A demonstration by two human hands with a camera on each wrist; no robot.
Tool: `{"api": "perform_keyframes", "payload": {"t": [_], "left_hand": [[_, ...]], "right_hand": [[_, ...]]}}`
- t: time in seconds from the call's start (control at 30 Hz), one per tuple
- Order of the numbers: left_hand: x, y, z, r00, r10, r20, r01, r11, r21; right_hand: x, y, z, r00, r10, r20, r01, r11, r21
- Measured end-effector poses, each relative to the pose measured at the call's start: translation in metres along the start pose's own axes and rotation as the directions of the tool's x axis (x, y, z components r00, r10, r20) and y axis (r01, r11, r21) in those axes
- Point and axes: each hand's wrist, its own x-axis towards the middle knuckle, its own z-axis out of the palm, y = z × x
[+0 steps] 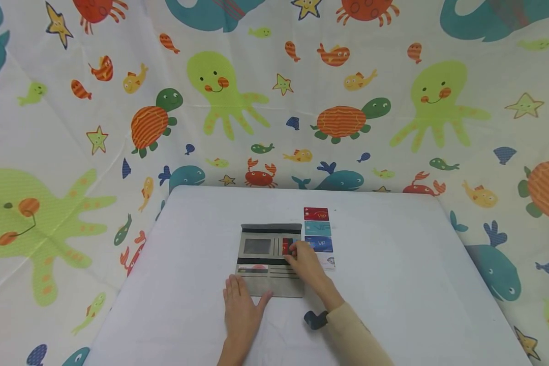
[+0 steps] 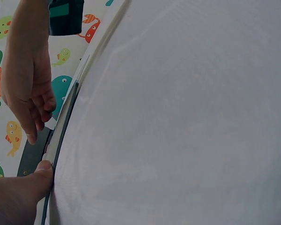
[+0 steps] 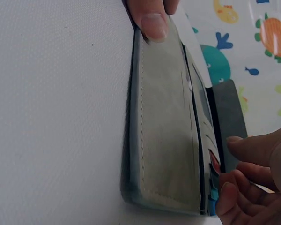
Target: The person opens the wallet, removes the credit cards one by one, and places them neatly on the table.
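An unfolded grey wallet (image 1: 285, 290) lies on the white table. My left hand (image 1: 243, 310) rests at its lower left corner with fingers stretched out, the thumb on the near edge. In the right wrist view that thumb's nail shows on the wallet's grey flap (image 3: 166, 117). Over the card slots at the upper right is my right hand (image 1: 308, 262), fingers loosely bent and fingertips right at the slots. A red card (image 1: 285, 246) sticks out of a slot there, and a teal edge (image 3: 213, 199) shows beside the fingertips in the right wrist view.
Right of the wallet, several cards stand in a column: a red card (image 1: 316, 214), a teal card (image 1: 317, 228), a blue card (image 1: 322, 244) and a pale card (image 1: 330, 262) partly behind my right hand. A sea-animal printed cloth (image 1: 274, 122) hangs behind the table (image 1: 393, 284).
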Motion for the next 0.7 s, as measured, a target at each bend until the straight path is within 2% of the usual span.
{"api": "perform_keyframes", "payload": {"t": [0.47, 0.7], "left_hand": [[0.0, 0.001, -0.002, 1.0, 0.012, -0.011, -0.012, 1.0, -0.003], [0.001, 0.0, -0.001, 0.999, 0.025, -0.027, -0.024, 1.0, 0.014]], "right_hand": [[0.002, -0.012, 0.018, 0.989, -0.124, 0.076, 0.127, 0.992, -0.026], [-0.001, -0.023, 0.026, 0.983, -0.126, 0.136, 0.131, 0.991, -0.033]]}}
